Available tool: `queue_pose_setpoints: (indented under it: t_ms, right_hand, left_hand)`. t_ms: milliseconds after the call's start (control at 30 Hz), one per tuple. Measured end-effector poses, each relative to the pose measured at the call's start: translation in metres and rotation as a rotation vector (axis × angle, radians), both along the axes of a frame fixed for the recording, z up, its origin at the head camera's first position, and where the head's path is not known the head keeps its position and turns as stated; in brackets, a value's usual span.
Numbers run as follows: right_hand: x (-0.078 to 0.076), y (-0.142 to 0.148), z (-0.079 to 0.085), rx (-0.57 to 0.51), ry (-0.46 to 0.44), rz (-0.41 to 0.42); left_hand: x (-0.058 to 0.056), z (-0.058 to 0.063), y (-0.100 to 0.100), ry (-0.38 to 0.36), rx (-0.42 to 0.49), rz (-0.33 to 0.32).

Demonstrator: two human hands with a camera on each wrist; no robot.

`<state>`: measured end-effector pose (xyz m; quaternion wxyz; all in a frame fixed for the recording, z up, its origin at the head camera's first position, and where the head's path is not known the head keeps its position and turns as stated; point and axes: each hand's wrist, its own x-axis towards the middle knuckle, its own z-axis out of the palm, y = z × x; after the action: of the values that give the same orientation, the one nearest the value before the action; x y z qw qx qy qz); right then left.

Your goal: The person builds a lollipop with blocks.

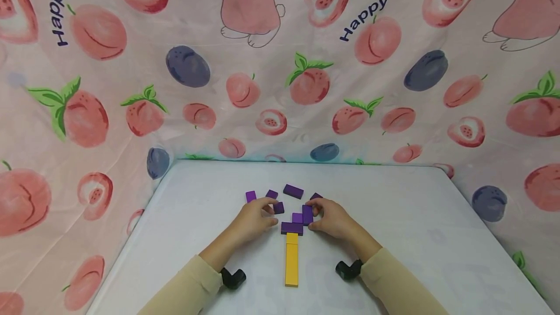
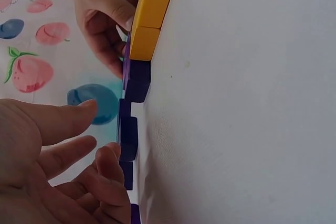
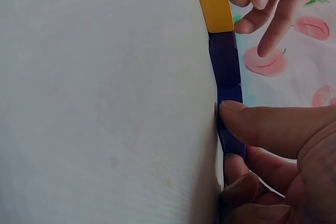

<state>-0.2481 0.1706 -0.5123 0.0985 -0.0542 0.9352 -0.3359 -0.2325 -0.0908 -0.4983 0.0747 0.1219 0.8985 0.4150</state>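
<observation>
Purple block (image 1: 307,214) | right fingers (image 3: 262,124) pinch it | left fingers (image 2: 63,121) parted

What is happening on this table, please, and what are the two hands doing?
A person is arranging blocks on a white table. The right hand pinches an upright-lying purple block at its two ends. The left hand holds nothing, near a small purple block. A yellow column points away from the person, with a crosswise purple block at its far end. More purple blocks lie loose beyond.
</observation>
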Motion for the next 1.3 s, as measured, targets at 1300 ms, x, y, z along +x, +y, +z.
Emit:
queue_pose_setpoints:
  t_ms: [1300]
  right_hand:
    - [-0.001,0.000,-0.005,-0.001,0.012,-0.001]
  left_hand:
    - [-0.032,-0.006,0.004,0.040,-0.086,0.039]
